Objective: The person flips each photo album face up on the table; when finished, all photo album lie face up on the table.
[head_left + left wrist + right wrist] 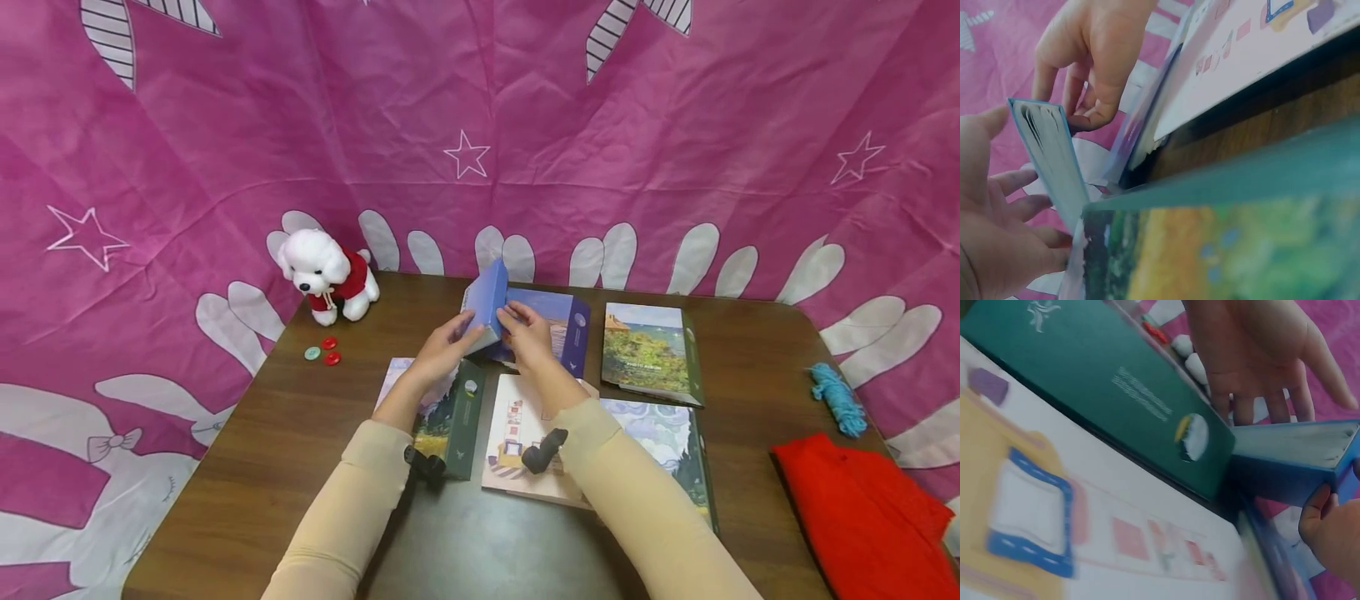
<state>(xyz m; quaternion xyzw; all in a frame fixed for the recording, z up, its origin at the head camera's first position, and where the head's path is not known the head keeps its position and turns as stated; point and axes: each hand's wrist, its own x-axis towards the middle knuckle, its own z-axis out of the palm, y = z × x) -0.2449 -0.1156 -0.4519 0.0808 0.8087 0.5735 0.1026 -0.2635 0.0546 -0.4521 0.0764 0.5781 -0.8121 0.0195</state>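
Note:
Both hands hold a thick blue photo album (489,290) on end above the back of the table. My left hand (441,345) has its fingers spread fairly straight against the cover, with the thumb near the lower edge. On the other side, my right hand (531,340) pinches the spine edge between thumb and fingers. The white page block (1054,147) faces the left wrist camera. Behind the hands, a purple-blue album (576,333) lies flat, partly covered. A green-spined album (459,425) is below my left hand, and a cream album (501,454) lies under my right forearm.
To the right lie an album with a garden picture (643,346) and a lilac-and-green album (660,429). A white plush dog (311,258) and several buttons (332,358) are at left. Blue yarn (838,400) and red cloth (862,508) are at right.

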